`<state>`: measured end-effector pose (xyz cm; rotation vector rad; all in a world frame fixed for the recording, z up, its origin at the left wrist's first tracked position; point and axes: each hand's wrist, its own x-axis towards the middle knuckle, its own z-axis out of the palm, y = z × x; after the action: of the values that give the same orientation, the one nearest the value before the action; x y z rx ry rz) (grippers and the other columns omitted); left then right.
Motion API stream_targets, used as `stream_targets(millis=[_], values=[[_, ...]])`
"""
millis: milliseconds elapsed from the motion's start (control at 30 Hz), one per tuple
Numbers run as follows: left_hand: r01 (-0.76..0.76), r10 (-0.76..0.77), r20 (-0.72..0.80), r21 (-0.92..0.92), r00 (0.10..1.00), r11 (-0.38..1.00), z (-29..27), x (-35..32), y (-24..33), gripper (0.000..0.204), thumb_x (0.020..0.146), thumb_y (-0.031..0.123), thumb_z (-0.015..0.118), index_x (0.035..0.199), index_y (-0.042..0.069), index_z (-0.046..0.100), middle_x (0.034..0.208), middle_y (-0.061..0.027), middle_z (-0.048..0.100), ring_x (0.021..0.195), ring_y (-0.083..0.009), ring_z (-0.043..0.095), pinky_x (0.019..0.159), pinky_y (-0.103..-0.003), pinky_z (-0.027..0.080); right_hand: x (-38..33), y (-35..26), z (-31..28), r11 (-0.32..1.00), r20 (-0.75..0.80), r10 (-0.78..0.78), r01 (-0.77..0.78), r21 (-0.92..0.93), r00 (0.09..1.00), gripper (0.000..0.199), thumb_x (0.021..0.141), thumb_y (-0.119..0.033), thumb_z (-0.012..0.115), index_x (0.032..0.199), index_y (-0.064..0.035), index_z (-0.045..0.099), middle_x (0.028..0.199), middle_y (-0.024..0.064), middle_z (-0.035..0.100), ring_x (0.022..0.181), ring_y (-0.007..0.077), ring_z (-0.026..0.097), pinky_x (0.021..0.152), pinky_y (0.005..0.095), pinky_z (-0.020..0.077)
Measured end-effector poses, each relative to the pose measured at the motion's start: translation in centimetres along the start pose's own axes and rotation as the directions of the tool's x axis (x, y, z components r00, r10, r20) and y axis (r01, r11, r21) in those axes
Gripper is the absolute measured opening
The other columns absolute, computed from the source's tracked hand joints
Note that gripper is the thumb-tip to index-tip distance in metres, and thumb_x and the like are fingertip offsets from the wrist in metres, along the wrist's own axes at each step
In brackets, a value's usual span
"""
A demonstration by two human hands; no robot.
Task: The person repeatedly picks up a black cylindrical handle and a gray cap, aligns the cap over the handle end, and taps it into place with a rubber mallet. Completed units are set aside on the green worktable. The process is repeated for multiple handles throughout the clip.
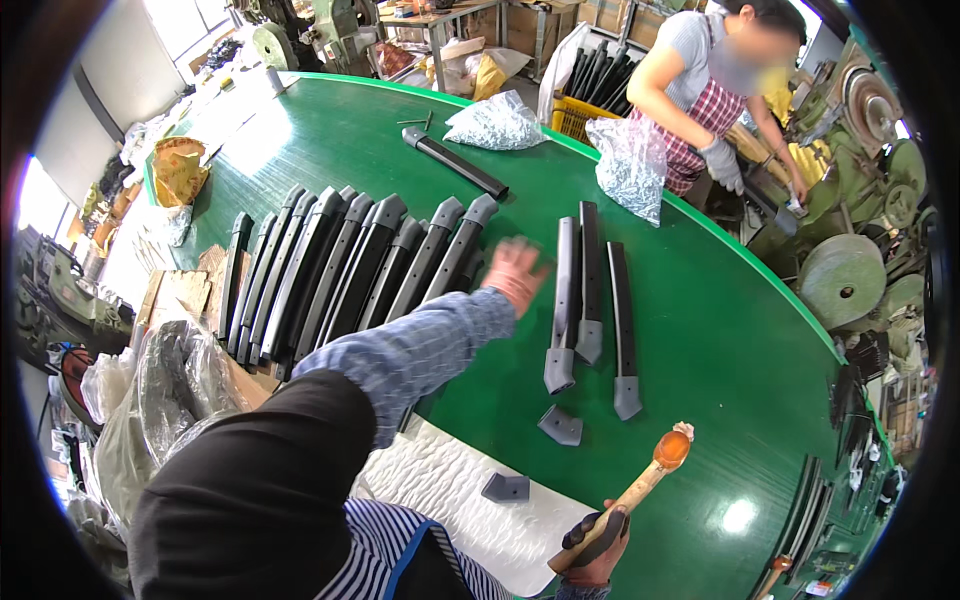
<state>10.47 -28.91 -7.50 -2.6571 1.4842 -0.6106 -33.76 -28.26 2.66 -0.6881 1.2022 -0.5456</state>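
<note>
Green bench (720, 350) fills the frame's centre, black tubes (365, 265) left of its middle. Lower right, the right hand (603, 556) grips a mallet (642, 485), best kept clear while the left hand (515, 277), blurred, seemingly empty and spread, is near the tubes.

Green desk (720, 330), brighter green along its edge (740, 249). Tubes (624, 310) plain black, with mid-grey end caps (626, 398). Same grey on the loose end pieces (560, 427). Mallet (637, 488): pale tan handle, translucent orange head. White for the sheet (440, 480). Forearm sleeve (420, 345) in blue-grey check, black above the elbow. Apron (385, 540) dark-and-white striped, blue trim. On the co-worker: dark red-and-white checked apron (705, 110), grey shirt (682, 50), light grey glove (720, 165). Yellow crate (572, 119) behind. Silvery-grey contents in the clear bags (497, 122).
</note>
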Motion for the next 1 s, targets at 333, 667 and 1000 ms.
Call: stream_targets(millis=[333,667,1000], values=[[0.850,-0.644,0.566,-0.242,0.515,0.467,-1.9,-3.7,-7.7,0.062,0.084,0.018,0.066,0.140,0.010,0.041,0.120,-0.0195,0.059,0.108,-0.0337,0.062,0.094,-0.044,0.051,-1.5,2.4,6.5,0.999,0.223,0.024,-0.018,-0.030,0.975,0.032,0.098,-0.041,0.054,0.111,-0.0124,0.048,0.062,0.0034,0.046,0.044,0.0155,0.047,0.040,0.0313,0.0401],[0.142,-0.562,0.333,-0.924,0.757,-0.356,-28.9,-36.6,-25.0,0.024,0.083,0.005,0.077,0.101,-0.003,0.064,0.089,-0.0099,0.072,0.075,-0.0160,0.068,0.071,-0.031,0.058,-14.2,5.1,14.2,0.947,0.713,-0.151,0.307,-0.094,0.685,0.031,0.097,-0.027,0.060,0.114,-0.0036,0.048,0.070,0.0055,0.053,0.053,0.0155,0.055,0.047,0.0312,0.0488],[0.093,-0.841,0.180,-0.984,0.510,-0.154,-25.9,-55.1,-29.5,0.028,0.072,0.010,0.082,0.093,-0.004,0.069,0.083,-0.0064,0.072,0.073,-0.0107,0.065,0.069,-0.030,0.054,-34.2,9.8,33.1,0.644,0.984,0.154,0.747,-0.165,0.085,0.033,0.100,-0.018,0.057,0.128,-0.0038,0.047,0.079,0.0033,0.057,0.062,0.0093,0.056,0.049,0.0258,0.0473]])
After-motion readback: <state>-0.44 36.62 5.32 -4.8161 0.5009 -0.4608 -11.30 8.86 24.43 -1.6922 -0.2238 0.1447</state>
